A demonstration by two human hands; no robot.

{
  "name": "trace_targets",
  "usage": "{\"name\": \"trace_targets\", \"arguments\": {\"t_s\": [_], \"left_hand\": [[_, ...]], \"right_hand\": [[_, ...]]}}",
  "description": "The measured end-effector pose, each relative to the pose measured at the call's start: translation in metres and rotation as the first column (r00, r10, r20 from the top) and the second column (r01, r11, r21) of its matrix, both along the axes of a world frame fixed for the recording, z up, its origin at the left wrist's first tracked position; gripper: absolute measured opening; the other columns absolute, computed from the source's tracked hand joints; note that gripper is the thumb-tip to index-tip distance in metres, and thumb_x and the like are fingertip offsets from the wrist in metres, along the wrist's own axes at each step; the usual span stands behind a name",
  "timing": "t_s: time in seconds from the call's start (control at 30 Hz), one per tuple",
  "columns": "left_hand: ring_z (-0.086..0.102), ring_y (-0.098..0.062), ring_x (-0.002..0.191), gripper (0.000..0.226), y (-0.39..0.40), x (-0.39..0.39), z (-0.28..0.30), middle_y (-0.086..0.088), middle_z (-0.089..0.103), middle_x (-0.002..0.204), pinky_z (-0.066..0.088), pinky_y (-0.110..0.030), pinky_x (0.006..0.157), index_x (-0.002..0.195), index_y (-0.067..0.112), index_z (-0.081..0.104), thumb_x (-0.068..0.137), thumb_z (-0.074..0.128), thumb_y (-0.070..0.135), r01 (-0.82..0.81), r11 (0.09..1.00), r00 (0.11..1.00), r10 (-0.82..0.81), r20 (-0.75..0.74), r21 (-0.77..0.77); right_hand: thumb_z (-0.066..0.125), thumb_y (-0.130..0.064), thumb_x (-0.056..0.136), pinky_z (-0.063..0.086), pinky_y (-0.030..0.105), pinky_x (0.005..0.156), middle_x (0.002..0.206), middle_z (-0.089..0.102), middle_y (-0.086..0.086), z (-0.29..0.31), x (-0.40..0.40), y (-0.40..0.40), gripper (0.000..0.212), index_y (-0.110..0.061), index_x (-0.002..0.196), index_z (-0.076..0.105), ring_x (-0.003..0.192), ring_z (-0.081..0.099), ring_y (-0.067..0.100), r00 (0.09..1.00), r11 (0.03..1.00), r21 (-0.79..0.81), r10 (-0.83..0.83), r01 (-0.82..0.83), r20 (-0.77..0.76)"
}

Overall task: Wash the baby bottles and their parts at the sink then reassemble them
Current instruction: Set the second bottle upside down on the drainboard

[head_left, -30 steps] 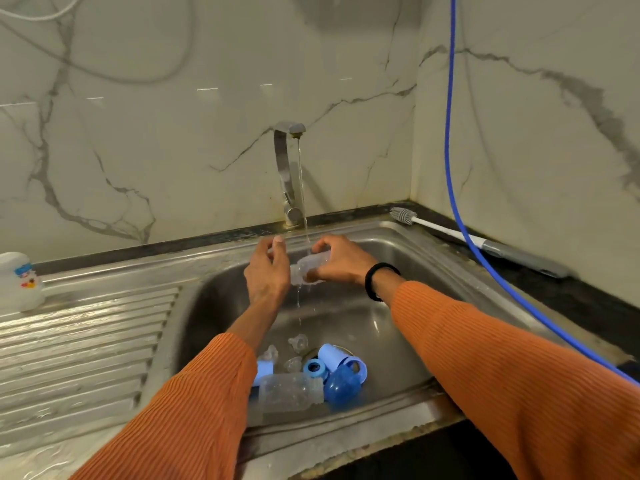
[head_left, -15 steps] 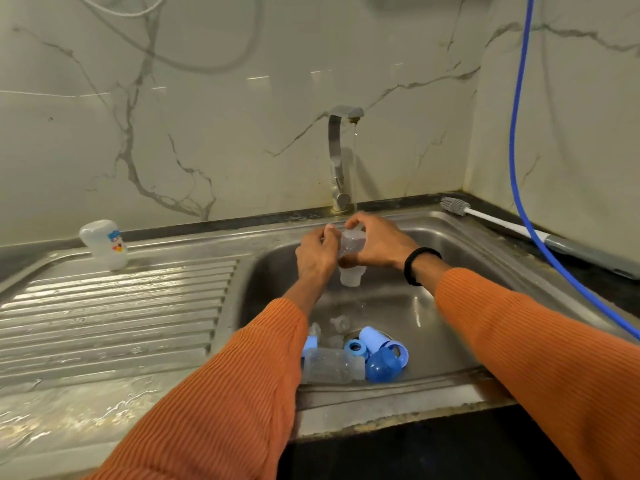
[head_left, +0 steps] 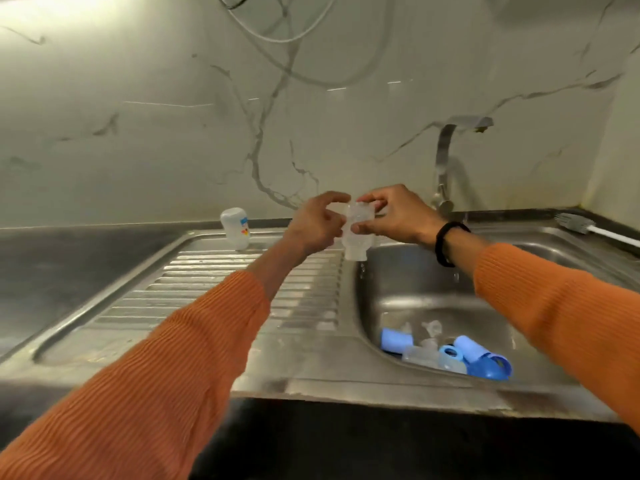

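Landmark: sink basin (head_left: 433, 299).

Risks, as I judge them: the clear bottle (head_left: 356, 233) is wet and held mouth-down over the basin's left rim; a loose pinch could let it slip onto the drainboard (head_left: 221, 299) or into the parts pile. Drips may wet the board.

Left of basin: one white bottle (head_left: 236, 228), upright at the board's back edge.
Over the rim: my left hand (head_left: 313, 226) and right hand (head_left: 398, 216), both closed on the clear bottle.
Inside, front: two pale-blue caps (head_left: 396, 341), one blue ring (head_left: 451, 353), one dark-blue dome (head_left: 493, 368), one lying bottle (head_left: 420, 356), some clear teats, uncountable.
Behind: one tap (head_left: 446, 157).
Right: one brush (head_left: 575, 223).
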State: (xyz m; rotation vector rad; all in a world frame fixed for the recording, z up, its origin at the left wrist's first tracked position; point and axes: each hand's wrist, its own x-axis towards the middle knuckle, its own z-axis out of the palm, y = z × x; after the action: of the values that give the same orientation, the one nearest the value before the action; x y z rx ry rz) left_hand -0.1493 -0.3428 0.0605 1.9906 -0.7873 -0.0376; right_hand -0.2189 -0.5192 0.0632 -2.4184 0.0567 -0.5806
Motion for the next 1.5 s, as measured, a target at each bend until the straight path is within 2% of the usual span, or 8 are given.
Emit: {"name": "trace_targets", "arguments": {"t_s": [0.17,0.37,0.47,0.57,0.67,0.77,1.17,1.5], "left_hand": [[0.066,-0.027,0.089,0.059,0.066,0.039,-0.023,-0.011,0.067,0.107,0.05,-0.036,0.075,0.137,0.026,0.057,0.083,0.04,0.007,-0.158,0.978,0.985,0.165,0.042,-0.139],[0.065,-0.02,0.091,0.056,0.117,0.065,-0.035,-0.006,0.07,0.113,0.044,-0.018,0.058,0.136,0.026,0.06,0.092,0.041,-0.003,-0.427,0.886,0.9,0.436,0.007,-0.179],[0.065,-0.022,0.099,0.046,0.122,0.073,-0.029,-0.009,0.069,0.122,0.046,-0.026,0.068,0.137,0.025,0.059,0.096,0.048,0.006,-0.5,0.855,0.862,0.507,0.016,-0.136],[0.062,-0.023,0.107,0.039,0.126,0.076,-0.022,-0.008,0.066,0.124,0.042,-0.031,0.078,0.137,0.023,0.058,0.098,0.056,0.017,-0.639,0.735,0.755,0.656,-0.001,-0.228],[0.057,-0.02,0.106,0.035,0.132,0.08,-0.016,-0.008,0.059,0.126,0.04,-0.029,0.079,0.135,0.021,0.057,0.1,0.055,0.019,-0.698,0.594,0.69,0.707,-0.154,-0.4],[0.056,-0.021,0.105,0.037,0.134,0.084,-0.018,-0.01,0.052,0.128,0.051,-0.036,0.086,0.135,0.02,0.055,0.099,0.054,0.017,-0.711,0.547,0.692,0.659,-0.296,-0.443],[0.064,-0.029,0.106,0.037,0.128,0.086,-0.022,-0.01,0.062,0.122,0.06,-0.048,0.088,0.133,0.021,0.056,0.096,0.055,0.015,-0.706,0.557,0.707,0.578,-0.406,-0.437],[0.07,-0.029,0.1,0.042,0.118,0.086,-0.037,-0.008,0.072,0.109,0.061,-0.051,0.085,0.112,0.032,0.054,0.072,0.057,0.041,-0.623,0.674,0.778,0.487,-0.396,-0.396]], "right_hand": [[0.095,-0.03,0.072,0.049,0.02,0.078,0.109,0.065,-0.003,0.008,0.062,0.068,0.06,-0.02,0.126,0.07,0.095,0.067,0.014,0.999,0.999,-0.037,0.036,-0.034,0.039],[0.094,-0.022,0.072,0.054,0.032,0.091,0.12,0.069,0.007,-0.006,0.138,0.124,0.053,-0.016,0.119,0.071,0.11,0.064,0.023,0.993,0.994,-0.102,-0.018,0.03,0.114],[0.092,-0.019,0.075,0.055,0.037,0.098,0.123,0.069,0.009,-0.017,0.162,0.137,0.053,-0.013,0.123,0.07,0.115,0.064,0.026,0.994,0.991,-0.127,-0.035,0.048,0.107],[0.09,-0.018,0.078,0.052,0.041,0.104,0.127,0.067,0.011,-0.024,0.178,0.143,0.053,-0.014,0.126,0.069,0.121,0.061,0.027,0.995,0.991,-0.126,-0.042,0.054,0.094],[0.088,-0.019,0.079,0.048,0.042,0.109,0.131,0.066,0.012,-0.026,0.189,0.148,0.053,-0.014,0.128,0.069,0.128,0.057,0.029,0.995,0.989,-0.14,-0.041,0.054,0.096],[0.087,-0.018,0.081,0.048,0.042,0.109,0.131,0.066,0.012,-0.027,0.196,0.151,0.052,-0.013,0.129,0.068,0.127,0.057,0.029,0.994,0.987,-0.147,-0.048,0.062,0.101],[0.089,-0.019,0.078,0.052,0.033,0.095,0.129,0.064,0.011,-0.018,0.193,0.153,0.054,-0.016,0.127,0.067,0.115,0.063,0.028,0.994,0.984,-0.144,-0.103,0.108,0.04],[0.084,-0.017,0.079,0.05,0.037,0.104,0.139,0.059,0.009,-0.016,0.178,0.15,0.062,-0.015,0.136,0.061,0.128,0.056,0.027,0.996,0.973,-0.213,-0.078,0.084,0.04]]}}
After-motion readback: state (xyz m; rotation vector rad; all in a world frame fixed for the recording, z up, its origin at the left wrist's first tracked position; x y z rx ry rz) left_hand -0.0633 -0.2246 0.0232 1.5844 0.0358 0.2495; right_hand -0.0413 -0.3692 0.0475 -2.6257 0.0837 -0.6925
